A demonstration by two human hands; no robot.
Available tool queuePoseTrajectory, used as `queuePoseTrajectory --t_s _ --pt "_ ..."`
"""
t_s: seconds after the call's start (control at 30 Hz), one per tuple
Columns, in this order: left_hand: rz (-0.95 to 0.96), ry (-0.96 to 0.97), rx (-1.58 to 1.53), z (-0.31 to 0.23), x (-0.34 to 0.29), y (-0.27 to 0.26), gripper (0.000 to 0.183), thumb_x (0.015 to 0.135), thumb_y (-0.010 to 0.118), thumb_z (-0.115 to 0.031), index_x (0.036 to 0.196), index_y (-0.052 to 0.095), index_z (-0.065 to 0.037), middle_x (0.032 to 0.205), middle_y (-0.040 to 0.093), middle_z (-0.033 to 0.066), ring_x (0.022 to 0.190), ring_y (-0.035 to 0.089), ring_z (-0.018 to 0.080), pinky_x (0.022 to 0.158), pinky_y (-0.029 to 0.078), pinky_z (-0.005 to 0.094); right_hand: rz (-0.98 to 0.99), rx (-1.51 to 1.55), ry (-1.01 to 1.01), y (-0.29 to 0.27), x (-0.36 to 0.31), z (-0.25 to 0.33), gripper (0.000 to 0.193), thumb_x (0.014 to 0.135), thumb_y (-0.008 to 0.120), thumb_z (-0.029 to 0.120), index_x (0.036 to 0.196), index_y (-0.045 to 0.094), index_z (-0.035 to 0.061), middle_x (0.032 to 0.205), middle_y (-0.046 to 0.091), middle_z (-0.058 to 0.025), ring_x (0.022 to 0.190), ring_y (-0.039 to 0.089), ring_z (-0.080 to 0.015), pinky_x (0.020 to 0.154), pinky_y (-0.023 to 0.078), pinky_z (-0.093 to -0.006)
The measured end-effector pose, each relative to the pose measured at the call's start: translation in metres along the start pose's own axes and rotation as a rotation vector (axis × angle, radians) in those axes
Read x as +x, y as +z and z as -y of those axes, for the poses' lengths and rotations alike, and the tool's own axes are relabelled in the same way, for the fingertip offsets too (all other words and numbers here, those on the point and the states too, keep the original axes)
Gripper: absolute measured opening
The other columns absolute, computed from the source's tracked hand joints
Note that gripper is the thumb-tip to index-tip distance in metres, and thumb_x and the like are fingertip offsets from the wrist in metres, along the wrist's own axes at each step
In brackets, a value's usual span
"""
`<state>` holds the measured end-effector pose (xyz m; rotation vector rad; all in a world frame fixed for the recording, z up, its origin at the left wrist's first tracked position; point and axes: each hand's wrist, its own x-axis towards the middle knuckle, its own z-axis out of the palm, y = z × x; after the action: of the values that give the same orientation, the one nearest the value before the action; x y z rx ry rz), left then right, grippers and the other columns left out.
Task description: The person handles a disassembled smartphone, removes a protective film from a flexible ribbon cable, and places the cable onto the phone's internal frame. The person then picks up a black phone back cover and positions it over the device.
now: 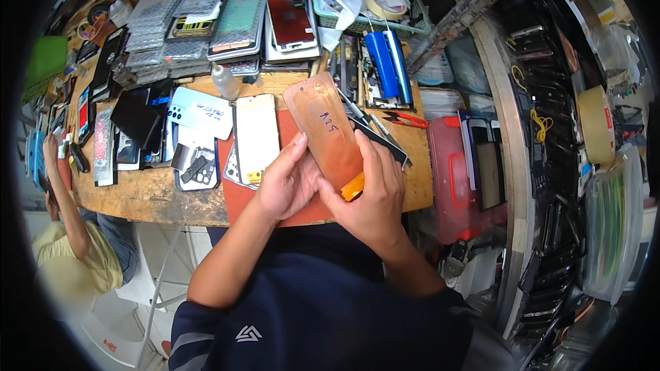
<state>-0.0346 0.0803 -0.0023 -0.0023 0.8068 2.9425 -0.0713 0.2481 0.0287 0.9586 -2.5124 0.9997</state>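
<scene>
Both my hands hold a phone screen [324, 120] tilted up above the bench, its copper-coloured back toward me with a handwritten mark on it. My left hand [285, 182] curls around its lower left edge. My right hand [371, 196] grips the lower right side, beside an orange flex cable [353, 185] at the bottom. Under them is a red-orange mat [237, 199]. A white phone panel [256, 130] lies left of my left hand. Behind my right hand a dark phone-shaped slab [385, 143] is partly hidden.
Bubble-wrapped stacks [155, 17] and a green basket [412, 17] line the back. A white bottle [224, 82], blue tools [385, 62] and red-handled pliers [405, 119] lie nearer. Phone parts [199, 165] sit left; a red case [454, 178] stands right. A co-worker's arm [69, 206] is far left.
</scene>
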Motion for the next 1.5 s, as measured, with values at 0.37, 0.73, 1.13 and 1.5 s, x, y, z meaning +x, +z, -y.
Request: queuePoseTrajectory --t_s 0.37,0.73,1.13,1.5 --pt "-0.741 0.348 1.345 -0.084 -0.032 -0.025 0.034 0.108 0.063 -0.009 0.141 0.068 -0.001 0.115 0.076 0.0098 0.100 0.072 0.0159 0.083 0.059 0.0349 0.275 0.064 0.039 -0.062 -0.008 -0.078 0.061 0.078 0.089 0.017 0.134 0.070 0.0041 0.132 0.068 -0.0155 0.120 0.066 -0.0352 0.102 0.053 -0.0461" --pt "-0.912 0.092 2.159 -0.072 -0.033 -0.024 0.058 0.096 0.080 -0.040 0.139 0.067 -0.003 0.101 0.079 0.0181 0.089 0.076 0.0353 0.077 0.057 0.0477 0.302 -0.015 -0.008 -0.043 -0.006 -0.076 0.053 0.082 0.090 0.026 0.129 0.075 0.0057 0.140 0.067 -0.0142 0.127 0.061 -0.0363 0.109 0.046 -0.0498" --pt "-0.735 0.081 1.023 -0.080 -0.024 -0.046 0.023 0.110 0.067 -0.011 0.127 0.069 0.004 0.101 0.072 0.0010 0.095 0.065 0.0069 0.083 0.052 0.0246 0.171 -0.011 -0.028 -0.027 0.000 -0.063 0.044 0.084 0.087 0.014 0.124 0.075 0.0019 0.135 0.069 -0.0146 0.120 0.065 -0.0339 0.104 0.048 -0.0447" --pt "-0.375 0.219 0.577 -0.024 -0.019 0.017 0.022 0.108 0.068 -0.005 0.125 0.054 -0.002 0.112 0.062 0.0051 0.098 0.066 0.0090 0.084 0.062 0.0291 0.118 0.298 -0.019 0.001 0.018 -0.014 0.072 0.074 0.098 0.026 0.134 0.068 0.0014 0.128 0.070 -0.0188 0.115 0.071 -0.0372 0.098 0.058 -0.0453"
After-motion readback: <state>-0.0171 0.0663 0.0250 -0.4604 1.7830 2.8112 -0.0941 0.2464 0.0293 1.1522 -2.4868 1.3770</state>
